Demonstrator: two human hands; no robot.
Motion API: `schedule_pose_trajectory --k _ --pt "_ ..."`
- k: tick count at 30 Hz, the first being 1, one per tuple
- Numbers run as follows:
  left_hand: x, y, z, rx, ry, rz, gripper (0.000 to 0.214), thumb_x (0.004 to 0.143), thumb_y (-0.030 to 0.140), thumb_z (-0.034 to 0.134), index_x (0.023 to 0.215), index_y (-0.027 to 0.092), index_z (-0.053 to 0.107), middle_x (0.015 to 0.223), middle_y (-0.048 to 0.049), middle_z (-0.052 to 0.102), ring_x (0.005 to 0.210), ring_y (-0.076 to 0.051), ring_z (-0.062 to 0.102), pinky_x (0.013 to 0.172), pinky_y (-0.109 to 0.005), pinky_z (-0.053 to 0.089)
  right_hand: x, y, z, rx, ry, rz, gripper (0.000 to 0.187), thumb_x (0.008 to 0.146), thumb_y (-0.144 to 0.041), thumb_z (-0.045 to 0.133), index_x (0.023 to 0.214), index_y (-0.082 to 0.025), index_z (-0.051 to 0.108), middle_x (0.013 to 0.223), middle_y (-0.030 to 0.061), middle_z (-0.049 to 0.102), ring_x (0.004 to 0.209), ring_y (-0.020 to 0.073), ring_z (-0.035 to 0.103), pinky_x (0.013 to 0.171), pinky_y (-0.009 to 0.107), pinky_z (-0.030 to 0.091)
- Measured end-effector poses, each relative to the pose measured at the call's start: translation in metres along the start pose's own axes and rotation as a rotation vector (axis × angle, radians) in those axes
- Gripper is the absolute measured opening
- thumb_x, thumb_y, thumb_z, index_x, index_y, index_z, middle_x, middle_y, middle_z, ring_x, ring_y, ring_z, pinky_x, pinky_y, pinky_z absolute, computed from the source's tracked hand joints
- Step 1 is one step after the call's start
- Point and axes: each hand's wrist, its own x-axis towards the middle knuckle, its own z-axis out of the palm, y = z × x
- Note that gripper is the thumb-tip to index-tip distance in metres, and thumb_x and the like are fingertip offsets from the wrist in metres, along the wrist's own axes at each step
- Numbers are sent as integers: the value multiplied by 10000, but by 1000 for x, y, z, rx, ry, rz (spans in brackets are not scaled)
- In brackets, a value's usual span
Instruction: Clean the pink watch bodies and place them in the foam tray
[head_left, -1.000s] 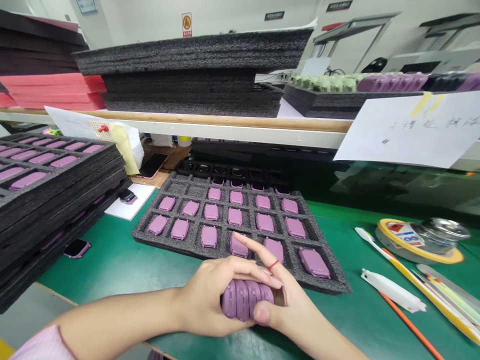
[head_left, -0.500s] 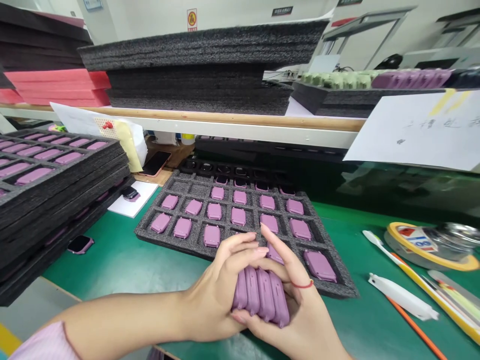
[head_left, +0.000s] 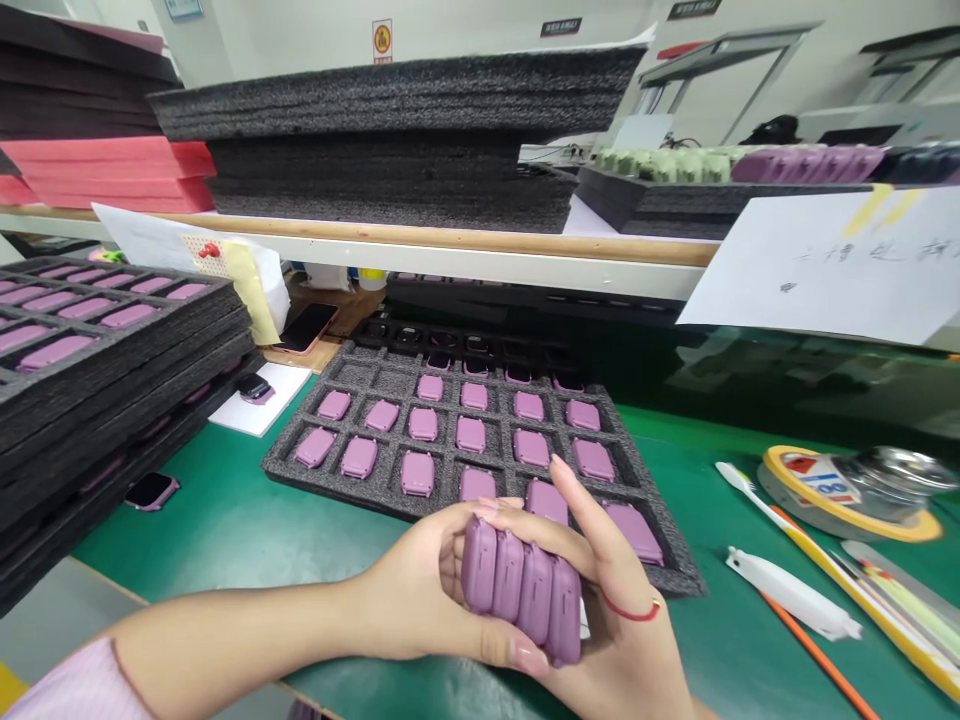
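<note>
A row of several purple watch cases stands on edge, pressed side by side between both my hands just in front of me. My left hand wraps the row from the left, thumb along its lower edge. From below and the right, my right hand cups it with one finger stretched up; a red thread band circles that hand. Right behind them lies a dark foam tray with purple cases lying flat in its pockets; the back left pockets hold none.
A tall stack of filled foam trays stands at the left, with a loose case on the green mat below it. A toothbrush, white tool, tape roll and metal dish lie at the right. Foam sheets fill the shelf.
Both hands have lifted and tilted the row of cases, so their rounded edges now face me. My left thumb has shifted under the row and the right hand has turned palm up.
</note>
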Motion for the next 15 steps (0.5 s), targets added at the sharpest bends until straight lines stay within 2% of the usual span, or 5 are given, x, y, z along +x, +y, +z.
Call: schedule_pose_trajectory --k 2,5,11,15 --pt "2 3 0 -3 -22 16 555 638 120 883 1140 152 648 1051 -72 734 1009 -239 705 963 -380 528 1 1 0 12 -6 -20 940 841 -423 783 1599 -291 244 1266 100 720 1081 307 738 949 409 640" --pt "3 7 0 -18 -66 11 459 619 80 895 1035 165 720 975 -27 761 930 -190 714 902 -310 549 3 2 0 12 -16 -26 952 857 -427 766 1611 -281 203 1262 101 723 1088 303 734 944 399 643" --pt "4 7 -1 -58 -83 -12 467 575 0 895 982 180 753 916 25 773 878 -130 714 850 -224 551 2 6 1 14 -36 -24 871 872 -414 748 1589 -290 270 1392 110 643 1109 287 725 952 362 633" --pt "6 6 -1 -73 -91 -20 474 562 -19 895 969 181 758 912 35 771 880 -116 710 850 -206 547 -3 12 4 18 -15 -29 890 879 -428 730 1604 -279 236 1556 134 469 1090 286 735 930 344 640"
